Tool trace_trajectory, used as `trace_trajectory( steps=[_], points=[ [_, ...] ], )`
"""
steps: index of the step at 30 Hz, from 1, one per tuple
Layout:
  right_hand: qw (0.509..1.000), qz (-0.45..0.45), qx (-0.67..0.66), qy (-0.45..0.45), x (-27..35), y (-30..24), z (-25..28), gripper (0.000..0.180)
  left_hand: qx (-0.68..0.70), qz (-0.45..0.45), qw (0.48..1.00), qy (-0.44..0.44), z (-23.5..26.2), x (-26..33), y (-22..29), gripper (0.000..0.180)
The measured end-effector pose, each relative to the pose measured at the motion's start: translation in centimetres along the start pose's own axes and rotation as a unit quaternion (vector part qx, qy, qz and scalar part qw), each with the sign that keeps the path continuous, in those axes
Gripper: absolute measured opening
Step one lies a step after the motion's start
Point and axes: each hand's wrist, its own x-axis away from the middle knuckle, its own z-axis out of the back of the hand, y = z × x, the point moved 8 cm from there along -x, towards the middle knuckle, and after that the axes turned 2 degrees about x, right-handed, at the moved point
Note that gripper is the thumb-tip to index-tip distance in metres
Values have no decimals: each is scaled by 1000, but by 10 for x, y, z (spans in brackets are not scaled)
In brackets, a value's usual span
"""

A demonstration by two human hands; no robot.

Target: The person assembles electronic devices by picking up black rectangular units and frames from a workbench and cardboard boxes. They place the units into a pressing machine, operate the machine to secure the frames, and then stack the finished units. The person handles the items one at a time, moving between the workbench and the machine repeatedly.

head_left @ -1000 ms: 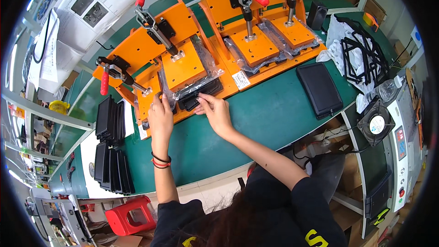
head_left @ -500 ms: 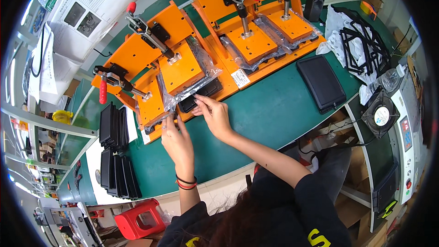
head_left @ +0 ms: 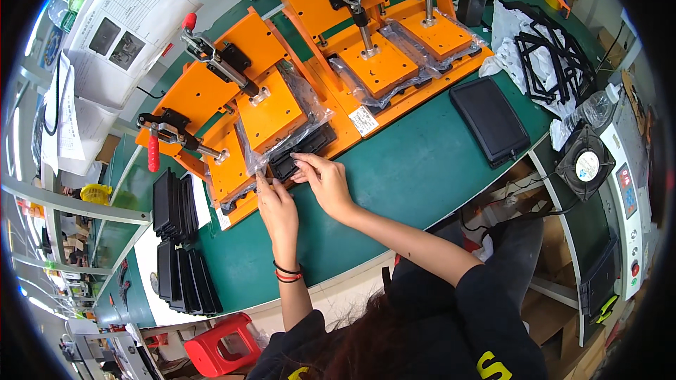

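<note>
A black rectangular plastic part lies tilted at the front edge of the left orange clamp fixture, partly under a raised orange plate wrapped in clear plastic film. My right hand pinches the near edge of the black part, thumb and fingers together. Just left of it, my left hand has its fingertips at the part's left corner, by the film's lower edge. What the left fingertips grip is hard to see, as they overlap the dark part and the film.
A second orange fixture with red-handled clamps stands to the right. Stacked black panels lie at the left, with one black panel on the green table at right. Black frames lie on white wrapping beyond it.
The black part shows more from under the plate, its near side now clearer. My right hand has shifted slightly left and down along its edge. The whole view has moved a little.
</note>
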Motion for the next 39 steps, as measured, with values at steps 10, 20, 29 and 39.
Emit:
trace_trajectory(
  steps=[10, 20, 29, 39],
  points=[
    [997, -44, -54, -12, 3, 15, -7, 19, -50, -126, 988, 78, 7, -6, 30, 39],
    [986, -82, 77, -121, -26, 1, -7, 20, -95, -221, 970, 18, -8, -7, 42, 33],
    [949, 10, 278, -145, -29, -16, 9, 20, -61, -160, 984, -54, -17, -15, 42, 32],
    [713, 408, 564, -86, -25, -58, 5, 22, 100, -115, 988, 33, -11, -10, 17, 40]
  ],
)
